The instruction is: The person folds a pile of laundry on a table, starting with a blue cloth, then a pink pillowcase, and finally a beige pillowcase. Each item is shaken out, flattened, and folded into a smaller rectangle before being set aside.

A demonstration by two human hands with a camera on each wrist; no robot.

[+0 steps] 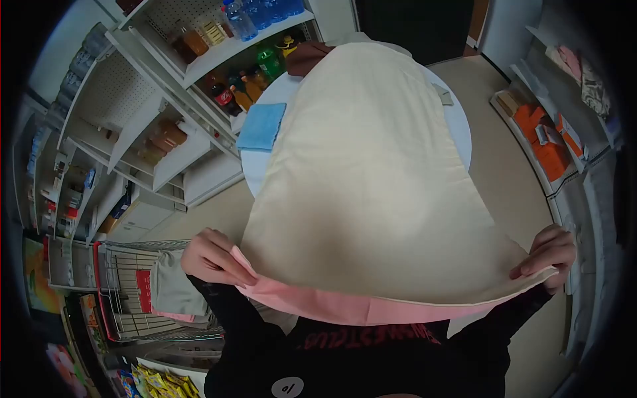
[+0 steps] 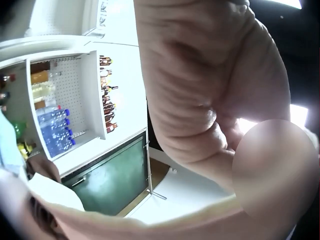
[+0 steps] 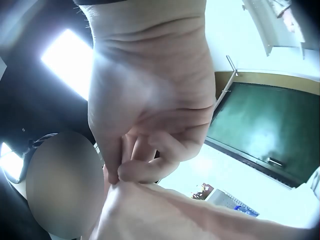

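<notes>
A large cream cloth with a pink underside [image 1: 378, 179] stretches from the far side of a round white table [image 1: 461, 126] toward the person's chest. Its near edge sags between the hands and turns up to show a pink band. At the left corner the left hand [image 1: 215, 259] grips this edge. The right hand [image 1: 549, 253] pinches the opposite corner. In the right wrist view, thumb and fingertips of the right hand [image 3: 155, 105] meet on the cloth edge [image 3: 150, 205]. From the left wrist, the left hand [image 2: 200, 85] shows curled fingers above the pale edge.
A folded blue cloth [image 1: 261, 127] lies at the table's left side, and a brown cloth [image 1: 306, 60] at the back. Left of the person stands a shopping cart [image 1: 126, 285] with folded grey fabric [image 1: 176, 282]. Shelves with bottles [image 1: 242, 23] line the left; more shelving [image 1: 544, 142] stands right.
</notes>
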